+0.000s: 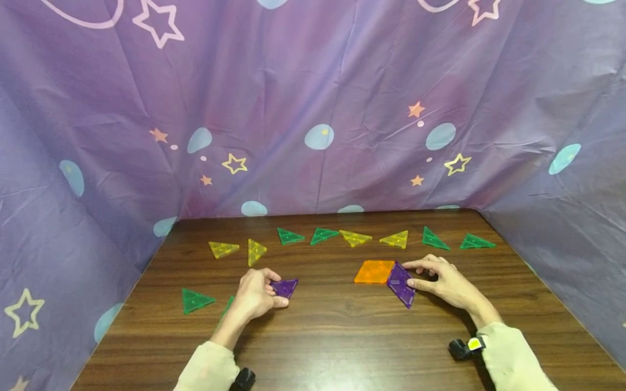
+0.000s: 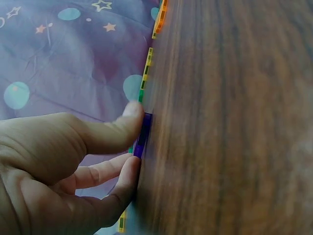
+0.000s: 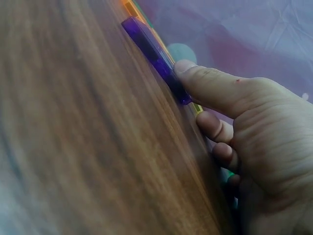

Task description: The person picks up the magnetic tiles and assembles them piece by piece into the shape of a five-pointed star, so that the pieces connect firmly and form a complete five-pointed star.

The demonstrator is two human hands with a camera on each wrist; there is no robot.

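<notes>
In the head view my left hand [image 1: 256, 293] pinches a see-through purple tile [image 1: 286, 288] by its left side, thumb at the near edge and fingers at the far edge. The hand covers part of that tile; a pointed end shows. In the left wrist view the purple tile [image 2: 143, 134] appears edge-on, low over the wood. My right hand [image 1: 442, 279] holds a second purple tile [image 1: 402, 287], four-sided and slanted, between thumb and index finger at its right side. Its upper left edge meets an orange slanted four-sided tile [image 1: 375, 271] lying flat on the table.
Yellow triangles [image 1: 223, 249] and green triangles [image 1: 290, 236] lie in a row along the back of the brown wooden table [image 1: 332, 336]. Another green triangle [image 1: 196, 301] lies left of my left hand, and one more is partly behind that wrist. Purple patterned cloth [image 1: 293, 81] encloses the table.
</notes>
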